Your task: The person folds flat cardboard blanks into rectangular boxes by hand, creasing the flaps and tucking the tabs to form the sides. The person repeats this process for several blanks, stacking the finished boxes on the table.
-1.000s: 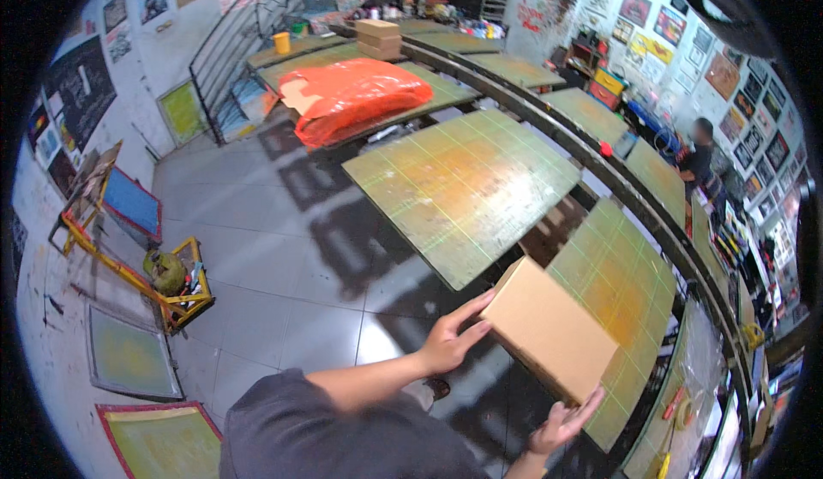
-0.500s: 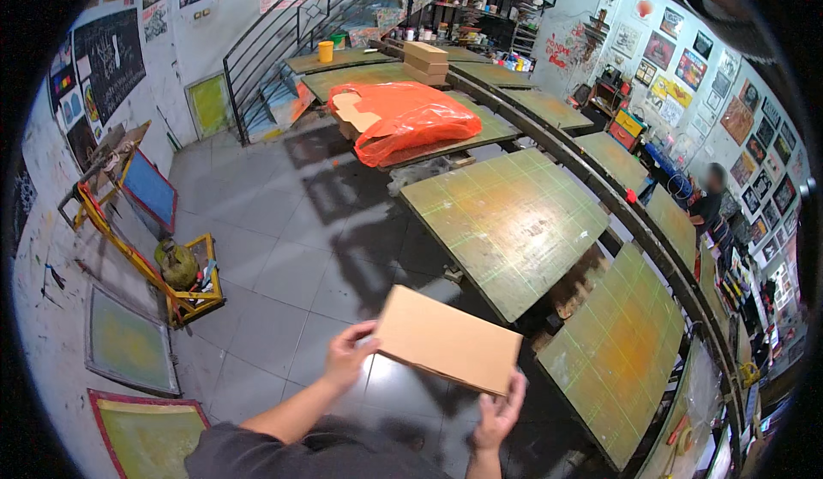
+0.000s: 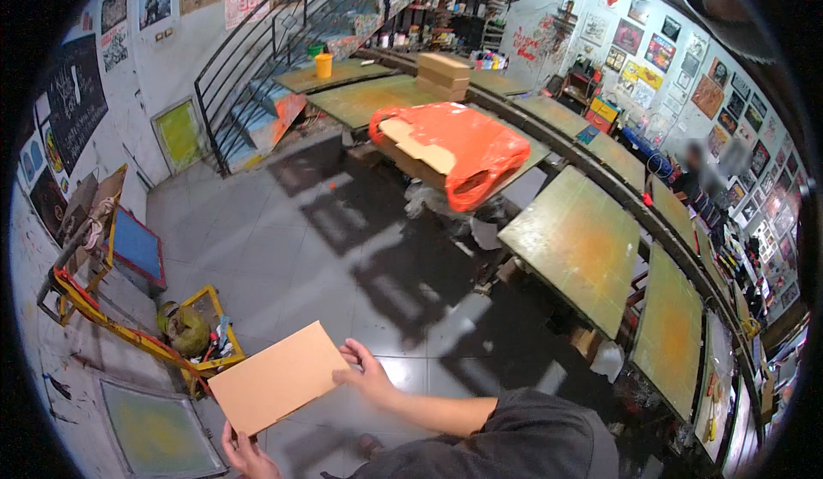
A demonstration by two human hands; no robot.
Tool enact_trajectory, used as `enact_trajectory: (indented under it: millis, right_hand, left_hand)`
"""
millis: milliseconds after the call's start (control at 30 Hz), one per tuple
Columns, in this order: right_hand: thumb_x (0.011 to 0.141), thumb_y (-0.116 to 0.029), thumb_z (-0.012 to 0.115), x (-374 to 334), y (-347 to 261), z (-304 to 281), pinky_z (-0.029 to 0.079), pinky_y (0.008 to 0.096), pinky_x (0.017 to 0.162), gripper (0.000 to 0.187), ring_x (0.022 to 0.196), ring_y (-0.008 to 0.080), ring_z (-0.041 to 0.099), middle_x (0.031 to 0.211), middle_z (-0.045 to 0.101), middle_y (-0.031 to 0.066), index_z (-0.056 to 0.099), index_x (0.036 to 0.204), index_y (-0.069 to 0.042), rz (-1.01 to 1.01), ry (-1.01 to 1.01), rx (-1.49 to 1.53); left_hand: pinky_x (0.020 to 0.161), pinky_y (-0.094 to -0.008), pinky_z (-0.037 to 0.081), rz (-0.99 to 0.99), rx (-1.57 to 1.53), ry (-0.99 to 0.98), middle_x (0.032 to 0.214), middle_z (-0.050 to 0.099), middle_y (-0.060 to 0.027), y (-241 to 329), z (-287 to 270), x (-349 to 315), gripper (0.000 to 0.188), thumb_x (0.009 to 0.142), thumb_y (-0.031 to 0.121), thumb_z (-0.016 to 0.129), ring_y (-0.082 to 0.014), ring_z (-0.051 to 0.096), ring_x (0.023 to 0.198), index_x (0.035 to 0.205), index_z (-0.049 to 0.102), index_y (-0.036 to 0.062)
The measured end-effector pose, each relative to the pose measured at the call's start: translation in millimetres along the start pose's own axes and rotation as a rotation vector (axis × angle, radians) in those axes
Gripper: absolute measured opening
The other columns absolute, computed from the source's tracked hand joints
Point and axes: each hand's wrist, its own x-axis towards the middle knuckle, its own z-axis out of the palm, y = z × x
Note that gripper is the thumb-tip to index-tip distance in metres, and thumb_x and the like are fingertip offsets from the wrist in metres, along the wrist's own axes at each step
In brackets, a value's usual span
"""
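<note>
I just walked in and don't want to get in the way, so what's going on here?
Someone is holding a brown cardboard box in both bare hands above the tiled floor: the right hand at its right end, the left hand by its lower left corner. Ahead, an orange plastic bag with cardboard showing rests among the flat boards, with stacked boxes beyond it. Another person is farther off to the right; what they're doing is unclear.

Uneven light throws dark shadows over the tiled floor point(image 3: 249, 243), where one patch glares white; the orange bag point(image 3: 489, 136) shines. Straight lines bow near blackened corners; the distant person point(image 3: 689, 176) is blurred.
</note>
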Motion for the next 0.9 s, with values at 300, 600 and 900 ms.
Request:
enact_trajectory:
  millis: [300, 600, 900]
  right_hand:
    - [0.076, -0.015, 0.064, 151, 10, 12, 0.041, 0.0281, 0.086, 0.050, 0.098, 0.0154, 0.052, 0.106, 0.056, 0.0088, 0.045, 0.119, 0.003, 0.350, -0.122, 0.089]
    - [0.074, -0.014, 0.068, 342, -57, -11, 0.038, 0.0293, 0.091, 0.066, 0.115, 0.0186, 0.038, 0.118, 0.042, 0.0072, 0.037, 0.131, -0.003, -0.048, -0.169, -0.045]
    - [0.076, -0.010, 0.068, 506, -100, 5, 0.039, 0.0305, 0.092, 0.070, 0.113, 0.0184, 0.038, 0.125, 0.031, 0.0070, 0.031, 0.135, -0.006, -0.123, -0.270, -0.083]
  left_hand:
    - [0.092, -0.0325, 0.037, -0.026, -0.017, -0.111, 0.116, 0.049, -0.0152, -41, 42, 102, 0.039, 0.084, 0.008, 0.052, -0.0214, 0.048, 0.107, 0.118, 0.043, -0.0061]
    - [0.093, -0.0343, 0.037, 0.060, -0.028, -0.111, 0.117, 0.049, -0.0180, -33, 229, 264, 0.040, 0.086, 0.010, 0.050, -0.0228, 0.048, 0.107, 0.119, 0.040, -0.0090]
    - [0.091, -0.0352, 0.038, 0.003, -0.099, -0.063, 0.117, 0.050, -0.0176, -90, 309, 407, 0.038, 0.089, 0.014, 0.047, -0.0219, 0.050, 0.106, 0.120, 0.042, -0.0068]
